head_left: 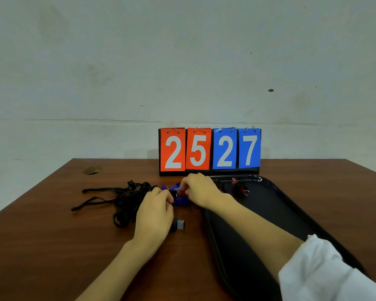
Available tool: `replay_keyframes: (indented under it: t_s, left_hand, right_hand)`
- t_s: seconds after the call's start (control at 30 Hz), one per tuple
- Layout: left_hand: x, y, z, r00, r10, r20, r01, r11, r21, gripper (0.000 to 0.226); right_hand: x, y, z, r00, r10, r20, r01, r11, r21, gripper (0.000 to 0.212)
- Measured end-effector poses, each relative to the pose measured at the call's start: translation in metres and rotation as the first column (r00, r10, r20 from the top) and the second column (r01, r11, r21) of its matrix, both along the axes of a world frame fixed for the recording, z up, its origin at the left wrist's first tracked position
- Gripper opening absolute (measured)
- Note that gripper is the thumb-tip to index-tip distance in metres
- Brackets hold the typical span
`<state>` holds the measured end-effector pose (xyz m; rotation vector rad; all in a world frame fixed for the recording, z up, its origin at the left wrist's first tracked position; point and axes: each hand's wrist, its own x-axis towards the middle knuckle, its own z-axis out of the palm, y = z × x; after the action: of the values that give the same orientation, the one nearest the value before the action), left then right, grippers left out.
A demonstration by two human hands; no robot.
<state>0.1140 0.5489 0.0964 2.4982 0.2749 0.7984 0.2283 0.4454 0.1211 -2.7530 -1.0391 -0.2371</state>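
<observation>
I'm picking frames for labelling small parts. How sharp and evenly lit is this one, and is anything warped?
Head view: score cards read sharply; the blue pieces between the left hand and right hand are soft and partly hidden; table edges splay from wide-angle distortion; light is dim and even, with sheen on the tray rim.

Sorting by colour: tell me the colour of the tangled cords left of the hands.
The cords are black; head view.

On the tabletop [52,246], the scoreboard [210,151] stands at the back; before it, the cords [122,198] lie left, the tray [280,213] right, the small parts [180,200] between them.
</observation>
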Motion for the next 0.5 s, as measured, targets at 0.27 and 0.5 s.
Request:
replay_keyframes:
  t_s: [0.27,0.5]
  left_hand:
    - [-0.002,0.0,0.001,0.999,-0.031,-0.043,0.035,0.996,0.086,0.019]
    - [-0.002,0.003,0.0,1.0,-0.024,-0.014,0.025,0.999,0.039,0.022]
  right_hand:
    - [0.016,0.006,0.016,0.919,-0.069,-0.389,0.074,0.997,-0.002,0.021]
    - [0.009,-0.006,0.017,0.939,-0.054,-0.341,0.108,0.984,0.141,0.02]
